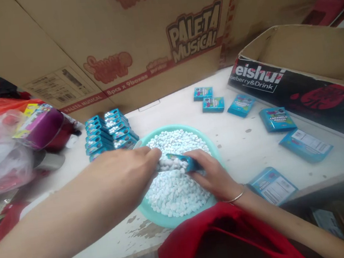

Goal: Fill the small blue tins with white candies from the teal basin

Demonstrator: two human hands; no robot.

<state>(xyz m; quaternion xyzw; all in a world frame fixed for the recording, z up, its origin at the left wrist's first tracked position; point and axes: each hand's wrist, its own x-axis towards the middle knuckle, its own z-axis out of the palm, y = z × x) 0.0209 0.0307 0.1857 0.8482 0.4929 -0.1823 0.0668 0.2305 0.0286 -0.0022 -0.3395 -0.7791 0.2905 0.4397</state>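
A mint-green bowl (158,222) full of small white candies (173,193) sits in front of me. Above it, my left hand (133,171) is closed on a spoon (138,144); its pale handle end pokes up past my fingers and the rest is mostly hidden. White candies lie heaped between my two hands, at the mouth of a small blue candy box (191,162). That box is tilted toward the spoon, pinched between the thumb and fingers of my right hand (210,172).
Filled blue boxes (109,130) stand in rows behind the bowl, left. Several blue boxes (277,119) lie scattered at right, beside an open black-printed carton (295,88). A large cardboard box (135,37) walls the back. Plastic bags (3,162) crowd the left.
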